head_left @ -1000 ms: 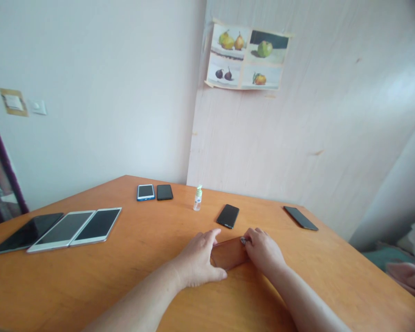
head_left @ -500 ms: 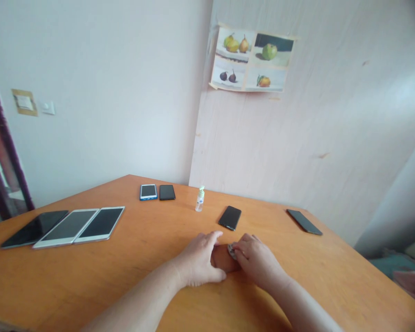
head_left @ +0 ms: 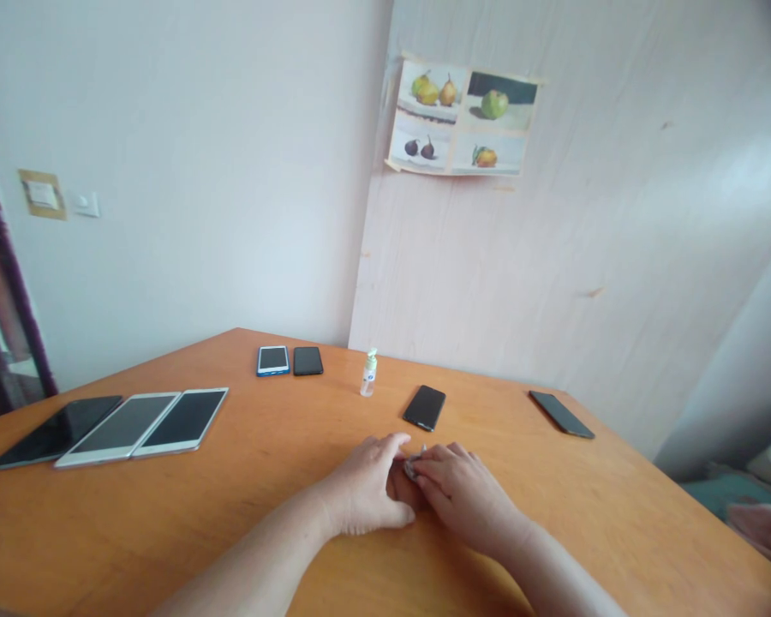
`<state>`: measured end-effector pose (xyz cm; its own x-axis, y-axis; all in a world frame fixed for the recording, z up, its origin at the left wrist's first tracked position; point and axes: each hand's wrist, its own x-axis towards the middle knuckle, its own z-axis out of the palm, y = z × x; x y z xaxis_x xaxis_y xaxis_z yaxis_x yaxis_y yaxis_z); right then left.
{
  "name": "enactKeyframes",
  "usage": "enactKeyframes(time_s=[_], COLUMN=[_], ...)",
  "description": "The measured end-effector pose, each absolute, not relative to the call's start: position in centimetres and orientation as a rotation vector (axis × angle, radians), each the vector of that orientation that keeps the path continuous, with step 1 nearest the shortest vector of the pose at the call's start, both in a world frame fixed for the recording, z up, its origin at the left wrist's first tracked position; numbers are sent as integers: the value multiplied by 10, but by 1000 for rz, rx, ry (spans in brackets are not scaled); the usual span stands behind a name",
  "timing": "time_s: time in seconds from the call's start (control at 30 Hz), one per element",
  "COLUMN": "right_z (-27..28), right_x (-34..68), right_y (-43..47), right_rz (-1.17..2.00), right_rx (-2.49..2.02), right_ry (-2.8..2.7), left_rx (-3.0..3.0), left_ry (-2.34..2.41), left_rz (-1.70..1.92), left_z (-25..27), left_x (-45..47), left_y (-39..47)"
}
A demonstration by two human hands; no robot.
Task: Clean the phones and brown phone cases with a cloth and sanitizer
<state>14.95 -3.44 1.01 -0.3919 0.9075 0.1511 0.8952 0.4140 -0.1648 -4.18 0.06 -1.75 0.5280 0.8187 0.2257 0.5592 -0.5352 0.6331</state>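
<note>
My left hand curves around the left end of a flat, brown, phone-like object on the table, thumb at its near edge and fingertips at its far edge. Most of that object is covered by my hands, so its exact kind is unclear. In the fingers of my right hand is a small crumpled grey cloth, pressed on the object's surface close to my left hand. Just beyond my hands a black phone lies flat.
Farther back stands a clear pump bottle. A blue-edged phone and a dark phone lie at back left. Two white tablets and a black tablet lie left. Another dark device rests near the right edge.
My right hand has slid the grey cloth leftward across the flat object, toward my left hand. My left hand keeps its grip. The view has shifted slightly.
</note>
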Motion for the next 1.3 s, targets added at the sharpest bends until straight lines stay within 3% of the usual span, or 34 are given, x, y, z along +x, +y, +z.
enactKeyframes(time_s=[0.3,0.93,1.17,1.3], right_z=[10,5,8,4], right_x=[190,138,152,171], right_y=[-25,-43,-40,-32], right_rz=[-235,178,329,238], right_rx=[-2130,-1373,-1396,-1657], right_ry=[-2200,-2438,-2467,-2318], left_rx=[2227,2271,2235,2215], left_ry=[1117,1080,1108,1099], left_rz=[673,704,668,661], left_z=[-15,-13,-14,-11], left_x=[-44,-42,-45,-45], left_y=[0,-1,1,-1])
